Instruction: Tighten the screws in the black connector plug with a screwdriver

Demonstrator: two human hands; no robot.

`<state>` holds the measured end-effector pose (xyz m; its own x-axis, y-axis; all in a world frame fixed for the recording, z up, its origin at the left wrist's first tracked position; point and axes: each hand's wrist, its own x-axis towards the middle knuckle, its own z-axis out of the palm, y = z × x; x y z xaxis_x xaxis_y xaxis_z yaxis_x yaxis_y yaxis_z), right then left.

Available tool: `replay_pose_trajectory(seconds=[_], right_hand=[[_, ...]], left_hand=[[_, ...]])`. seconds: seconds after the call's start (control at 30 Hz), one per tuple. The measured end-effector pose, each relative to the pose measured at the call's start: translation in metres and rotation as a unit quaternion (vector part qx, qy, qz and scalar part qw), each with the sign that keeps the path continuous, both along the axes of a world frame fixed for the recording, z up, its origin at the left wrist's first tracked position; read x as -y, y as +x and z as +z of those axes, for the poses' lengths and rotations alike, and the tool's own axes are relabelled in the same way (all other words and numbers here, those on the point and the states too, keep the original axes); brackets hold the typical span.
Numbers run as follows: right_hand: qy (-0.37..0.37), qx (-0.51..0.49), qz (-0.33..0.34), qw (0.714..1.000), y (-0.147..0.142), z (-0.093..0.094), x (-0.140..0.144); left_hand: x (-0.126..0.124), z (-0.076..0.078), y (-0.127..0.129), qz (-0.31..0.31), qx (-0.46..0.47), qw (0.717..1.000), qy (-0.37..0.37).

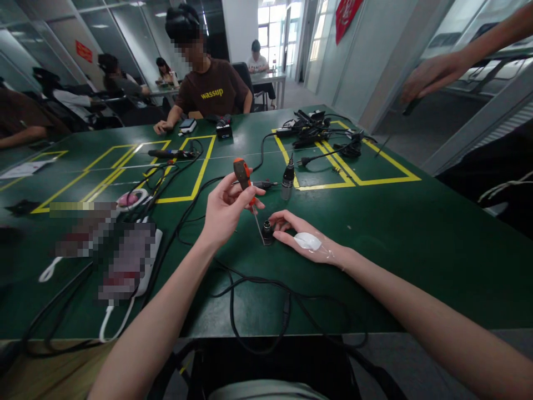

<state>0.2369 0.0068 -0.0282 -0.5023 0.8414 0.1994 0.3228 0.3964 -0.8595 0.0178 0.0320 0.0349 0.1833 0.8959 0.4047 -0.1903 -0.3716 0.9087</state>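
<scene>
My left hand (227,211) is closed around the orange and dark grey handle of a screwdriver (241,172). Its thin shaft points down, and the tip is beside a small black cylindrical part (267,231) with a metal threaded top. That part stands upright on the green table (375,250). With thumb and fingers curved, my right hand (302,239) grips the part from its right side; a white dressing is taped on the back of this hand. Just beyond stands a dark cylinder with a pointed metal tip and clear lower part (287,180). A black pen-like tool (264,184) lies behind my left fingers.
Black cables (287,283) loop across the near table. Phones with white cables (133,261) lie at left. A corded tool (166,153) and a heap of black cords (308,128) lie farther back. A person (212,83) sits opposite; another person's hand (433,75) reaches in at right.
</scene>
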Motion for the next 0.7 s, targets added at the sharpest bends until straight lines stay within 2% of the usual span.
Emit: replay_pose_trajectory(seconds=[0.1,0.27,0.4,0.53,0.7], right_hand=[[0.021,0.028,0.016,0.999,0.000,0.001,0.004],[0.024,0.071,-0.018,0.997,0.001,-0.011,0.005],[0.048,0.085,-0.021,0.995,-0.001,-0.020,0.004],[0.082,0.082,-0.049,0.992,-0.005,-0.021,0.007],[0.071,0.085,0.024,0.994,-0.004,-0.012,0.007]], left_hand=[[0.005,-0.001,0.004,-0.012,0.014,1.000,-0.021],[0.010,-0.006,0.010,-0.050,0.024,0.998,-0.039],[0.012,-0.004,0.011,-0.027,0.031,0.999,-0.004],[0.015,0.003,0.010,0.012,-0.017,1.000,-0.006],[0.011,0.005,0.003,0.049,-0.028,0.998,0.020]])
